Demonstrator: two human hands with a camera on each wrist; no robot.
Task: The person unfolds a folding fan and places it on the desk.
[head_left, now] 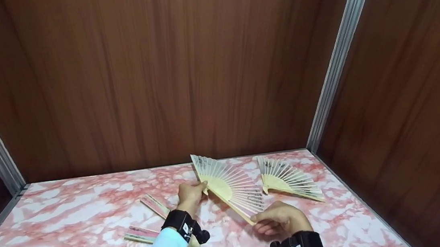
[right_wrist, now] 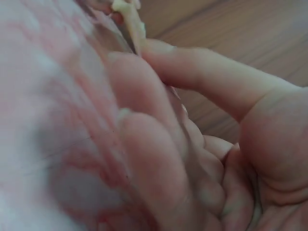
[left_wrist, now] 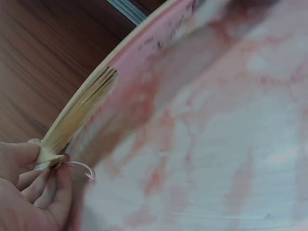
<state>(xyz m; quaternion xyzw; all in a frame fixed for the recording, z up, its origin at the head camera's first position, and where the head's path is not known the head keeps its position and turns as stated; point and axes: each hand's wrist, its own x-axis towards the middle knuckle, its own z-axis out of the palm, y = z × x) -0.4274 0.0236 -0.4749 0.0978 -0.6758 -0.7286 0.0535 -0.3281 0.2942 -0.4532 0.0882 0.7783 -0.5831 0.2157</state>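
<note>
A spread folding fan (head_left: 226, 187) with pale wooden ribs and a pink and whitish leaf is held up over the table between both hands. My left hand (head_left: 191, 194) pinches it at the pivot end, where a thin pink cord (left_wrist: 86, 168) hangs in the left wrist view. The thumb and fingers of my right hand (head_left: 281, 217) grip the outer tip of its near guard rib. Seen from the right wrist, the right fingers (right_wrist: 149, 149) lie along the fan's edge. Right of this fan, a second spread fan (head_left: 288, 181) with dark markings lies on the table.
Two folded fans, an upper one (head_left: 154, 205) and a lower one (head_left: 138, 237), lie left of my left forearm, partly hidden by it. The table (head_left: 71, 218) has a pink and white marbled top. Brown wood-grain panels (head_left: 158, 73) with metal corner posts enclose the back and sides.
</note>
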